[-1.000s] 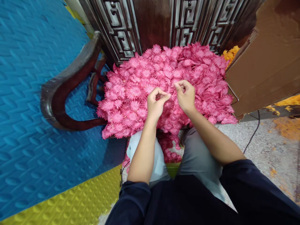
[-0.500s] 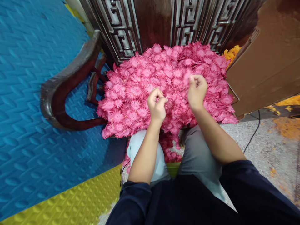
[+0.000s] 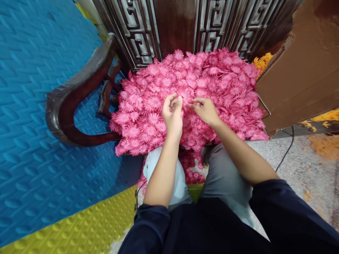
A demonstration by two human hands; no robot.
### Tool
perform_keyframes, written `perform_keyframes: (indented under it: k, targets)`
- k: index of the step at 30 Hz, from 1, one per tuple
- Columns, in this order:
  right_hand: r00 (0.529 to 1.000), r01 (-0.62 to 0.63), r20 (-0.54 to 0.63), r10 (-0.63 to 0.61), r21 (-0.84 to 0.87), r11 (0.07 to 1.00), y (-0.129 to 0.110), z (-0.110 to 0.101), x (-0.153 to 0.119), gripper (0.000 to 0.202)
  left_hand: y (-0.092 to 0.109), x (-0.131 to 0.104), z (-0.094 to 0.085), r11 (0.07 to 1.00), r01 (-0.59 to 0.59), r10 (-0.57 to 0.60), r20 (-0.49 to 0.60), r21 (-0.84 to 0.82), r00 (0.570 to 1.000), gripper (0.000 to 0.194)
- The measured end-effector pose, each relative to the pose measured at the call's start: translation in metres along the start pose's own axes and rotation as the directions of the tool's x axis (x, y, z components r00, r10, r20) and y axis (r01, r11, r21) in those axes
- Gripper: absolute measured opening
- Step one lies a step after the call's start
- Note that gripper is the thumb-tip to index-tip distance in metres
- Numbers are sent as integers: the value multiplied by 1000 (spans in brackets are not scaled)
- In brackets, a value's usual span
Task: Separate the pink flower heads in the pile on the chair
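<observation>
A broad heap of pink artificial flower pieces (image 3: pixel 140 106) lies in front of me, thin-petalled and piled loose. Over its middle, my left hand (image 3: pixel 173 112) is closed in a pinch, thumb and finger at the edge of one pink flower piece (image 3: pixel 185 94). My right hand (image 3: pixel 205 110) comes in from the right, its thumb and forefinger pinched close to the same flower. Whatever is between the right fingertips is too small to make out. The two hands face each other with a narrow gap between them.
A dark carved wooden chair back (image 3: pixel 174 28) stands behind the heap, with a curved armrest (image 3: pixel 66 95) at left. On the right leans a cardboard box (image 3: pixel 299 74). Orange pieces (image 3: pixel 262 61) show beside it. Blue matting (image 3: pixel 31 169) covers the left; a black cable (image 3: pixel 288 144) runs at right.
My right hand has moved left and slightly down, from over the heap's right part to beside my left hand. My left hand has turned a little, and a flower piece now shows between them.
</observation>
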State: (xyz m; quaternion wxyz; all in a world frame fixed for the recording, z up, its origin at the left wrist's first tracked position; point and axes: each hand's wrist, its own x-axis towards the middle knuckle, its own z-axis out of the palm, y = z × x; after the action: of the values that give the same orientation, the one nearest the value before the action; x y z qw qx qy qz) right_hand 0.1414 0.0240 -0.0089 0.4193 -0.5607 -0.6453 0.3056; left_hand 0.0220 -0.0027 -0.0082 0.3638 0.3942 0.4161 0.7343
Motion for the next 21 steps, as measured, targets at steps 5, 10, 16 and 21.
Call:
perform_keyframes:
  k: [5,10,16,21]
  targets:
    - [980,75,174,-96,123,990,5,-5,0,20,6,-2,-4,942,-188,227,-114,278,967,44]
    - [955,31,287,-77,162,986,0,-8,1,35,9,-3,-5,908,-203,296,-219,365,930,37]
    - [980,-45,199,-9,263,964,0,-6,2,43,11,20,-28,864,-140,355,-385,484,852,19]
    - [964,-180,258,63,464,867,-3,-13,4,52,19,15,-27,775,-149,428,-337,614,839,19]
